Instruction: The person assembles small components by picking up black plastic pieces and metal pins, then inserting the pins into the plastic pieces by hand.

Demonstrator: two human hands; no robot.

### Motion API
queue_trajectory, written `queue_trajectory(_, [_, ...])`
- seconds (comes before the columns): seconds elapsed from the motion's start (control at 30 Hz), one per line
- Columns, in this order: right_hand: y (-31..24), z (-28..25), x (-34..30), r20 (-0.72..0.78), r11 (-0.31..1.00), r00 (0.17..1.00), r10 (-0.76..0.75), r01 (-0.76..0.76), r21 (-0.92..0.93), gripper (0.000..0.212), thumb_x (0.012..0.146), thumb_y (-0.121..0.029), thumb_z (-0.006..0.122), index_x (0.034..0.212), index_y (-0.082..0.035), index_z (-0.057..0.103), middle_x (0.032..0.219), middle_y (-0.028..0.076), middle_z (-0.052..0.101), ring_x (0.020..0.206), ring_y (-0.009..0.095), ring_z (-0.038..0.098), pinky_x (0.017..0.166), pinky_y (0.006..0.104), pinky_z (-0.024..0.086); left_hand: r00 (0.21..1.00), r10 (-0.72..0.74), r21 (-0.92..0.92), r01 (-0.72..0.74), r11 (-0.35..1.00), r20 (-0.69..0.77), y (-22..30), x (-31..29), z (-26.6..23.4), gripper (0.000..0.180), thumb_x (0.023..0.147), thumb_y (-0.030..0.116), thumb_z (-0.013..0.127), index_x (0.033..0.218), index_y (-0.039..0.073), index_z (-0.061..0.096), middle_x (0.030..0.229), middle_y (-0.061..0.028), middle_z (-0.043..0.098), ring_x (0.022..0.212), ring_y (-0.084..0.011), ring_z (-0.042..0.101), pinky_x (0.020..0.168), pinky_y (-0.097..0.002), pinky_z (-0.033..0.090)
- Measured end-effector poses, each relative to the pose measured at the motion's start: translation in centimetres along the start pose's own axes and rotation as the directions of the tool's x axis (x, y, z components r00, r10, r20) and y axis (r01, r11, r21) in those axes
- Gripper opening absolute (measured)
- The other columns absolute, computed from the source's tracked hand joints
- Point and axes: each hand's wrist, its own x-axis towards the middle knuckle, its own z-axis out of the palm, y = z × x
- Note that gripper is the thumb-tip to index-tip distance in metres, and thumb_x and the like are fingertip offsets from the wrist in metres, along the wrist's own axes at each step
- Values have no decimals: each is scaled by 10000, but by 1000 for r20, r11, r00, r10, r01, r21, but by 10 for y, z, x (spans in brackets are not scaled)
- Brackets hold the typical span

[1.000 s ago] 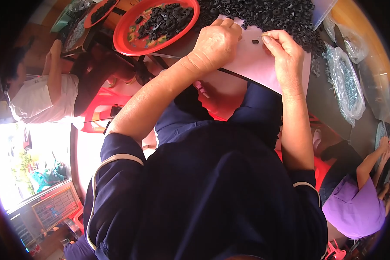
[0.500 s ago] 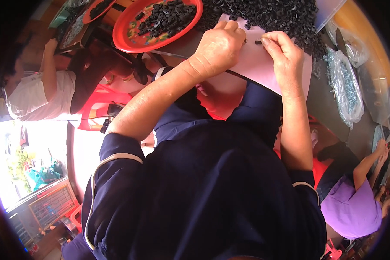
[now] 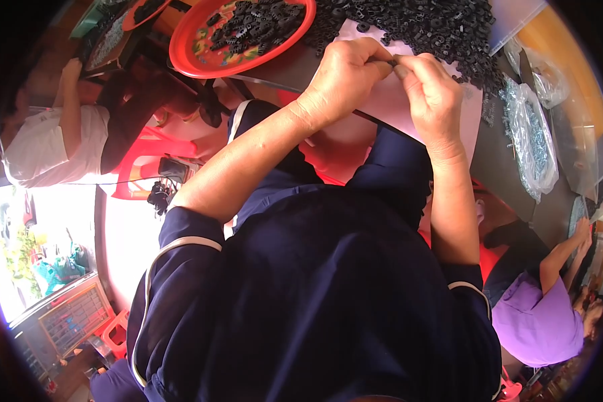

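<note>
Over the pale pink sheet point(image 3: 398, 110) my two hands meet, fingertips to fingertips. My right hand point(image 3: 430, 94) is closed in a pinch on a small black plastic part, mostly hidden by the fingers. My left hand point(image 3: 344, 79) is also closed, its thumb and fingers pressed together against the right fingertips; what it grips is hidden. Just beyond both hands lies a large heap of small black plastic parts point(image 3: 429, 30). To the left of the heap, a red tray with a floral bottom point(image 3: 184, 53) holds joined-looking black parts point(image 3: 258, 27).
Clear plastic bags with bluish small pieces point(image 3: 532, 141) lie on the dark table point(image 3: 496, 151) at right. A translucent bin point(image 3: 512, 20) stands beyond the heap. One person in white point(image 3: 53, 147) sits at left, another in purple point(image 3: 539, 318) at right.
My hands have come together; the right moved left and the left turned toward it. The black part, visible before at the right fingertips, is now mostly covered.
</note>
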Motion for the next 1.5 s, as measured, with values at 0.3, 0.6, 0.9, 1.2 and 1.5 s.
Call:
queue_trajectory(0.3, [0, -16, 12, -50, 974, 972, 228, -228, -4, 124, 813, -3, 688, 935, -26, 687, 887, 94, 715, 741, 201, 698, 663, 304, 535, 983, -180, -368, 151, 918, -47, -4, -2, -9, 164, 890, 104, 640, 1007, -5, 678, 795, -10, 657, 660, -35, 532, 555, -191, 415])
queue_trajectory(0.6, [11, -8, 30, 363, 905, 892, 269, -105, -412, 118, 778, -163, 711, 815, -62, 662, 866, 103, 669, 802, 329, 657, 709, 437, 512, 992, -102, -388, 68, 919, -68, -13, -3, -7, 163, 884, 102, 651, 1006, -3, 677, 773, -6, 651, 620, -31, 525, 525, -185, 402])
queue_trajectory(0.9, [-6, 6, 18, 108, 971, 965, 239, -239, -18, 171, 870, 26, 601, 1019, -36, 658, 883, 119, 708, 802, 197, 691, 705, 301, 531, 964, -208, -608, 67, 791, -164, -11, 0, -4, 101, 842, 55, 664, 886, -36, 657, 713, -42, 633, 626, -96, 572, 581, -261, 491])
queue_trajectory(1.2, [-71, 44, 4, 9, 752, 937, 349, -285, 594, 273, 912, 68, 583, 1182, 39, 602, 1022, 67, 672, 893, 119, 630, 820, 256, 520, 902, -322, -850, -87, 519, -289, 26, 11, -5, 93, 924, 40, 579, 941, -42, 619, 856, -134, 667, 773, -181, 648, 697, -287, 544])
queue_trajectory(1.5, [-75, 30, 2, 159, 914, 950, 267, -302, 271, 72, 898, 28, 586, 960, 14, 622, 884, 77, 663, 783, 166, 647, 683, 303, 527, 908, -340, -839, -23, 544, -245, 15, 3, 0, 128, 928, 65, 596, 998, -41, 611, 858, -136, 669, 745, -186, 655, 666, -287, 547])
